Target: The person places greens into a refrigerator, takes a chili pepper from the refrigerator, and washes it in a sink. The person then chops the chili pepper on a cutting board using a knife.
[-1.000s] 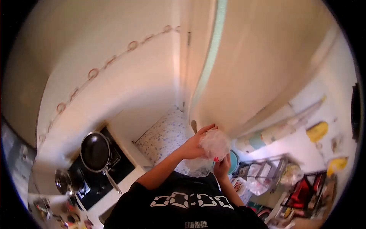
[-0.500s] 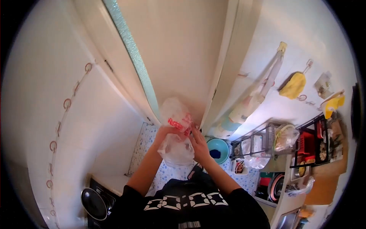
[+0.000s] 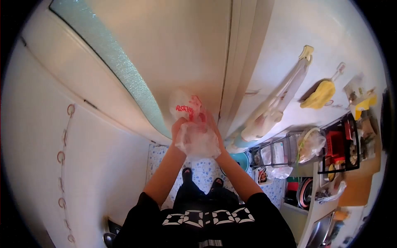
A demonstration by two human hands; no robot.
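Note:
A thin, see-through plastic bag (image 3: 199, 142) with red print hangs in front of my body, crumpled, its loose part puffed toward me. My left hand (image 3: 178, 127) is wrapped around its left side. On the other side, my right hand (image 3: 214, 127) is closed against the bag, most of its fingers hidden behind the plastic. Just beyond the bag stands a pale door (image 3: 186, 49). Nothing can be made out inside the bag.
A frosted glass strip (image 3: 111, 58) runs along the left. To the right, an apron (image 3: 269, 115) and a yellow cloth (image 3: 322, 94) hang on the wall. Below them are a teal basin (image 3: 241, 160), a wire rack (image 3: 281, 151) and a counter (image 3: 312, 219).
Both hands have moved forward with the bag, closer to the door. My view has shifted, and both my feet now show on the blue-spotted floor.

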